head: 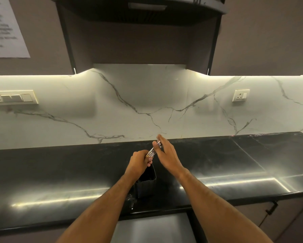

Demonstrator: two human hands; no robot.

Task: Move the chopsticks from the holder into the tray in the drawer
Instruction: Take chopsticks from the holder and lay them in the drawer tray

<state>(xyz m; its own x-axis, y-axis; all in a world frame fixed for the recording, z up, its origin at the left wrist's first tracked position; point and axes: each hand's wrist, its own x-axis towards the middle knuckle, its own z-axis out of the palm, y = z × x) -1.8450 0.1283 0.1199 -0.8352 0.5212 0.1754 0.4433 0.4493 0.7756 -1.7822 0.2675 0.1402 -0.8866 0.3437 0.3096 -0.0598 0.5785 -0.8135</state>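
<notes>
While left hand (139, 159) grips chopsticks (153, 150), right hand (166, 151) touching, above holder (146, 183)

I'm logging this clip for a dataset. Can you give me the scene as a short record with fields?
setting: black countertop, marble backsplash
holder: dark, upright on the countertop near its front edge
chopsticks: patterned bundle, above the holder
left hand: closed around the bundle's lower part
right hand: fingers at the bundle's upper end
drawer: pale surface below the counter edge; tray not visible
</notes>
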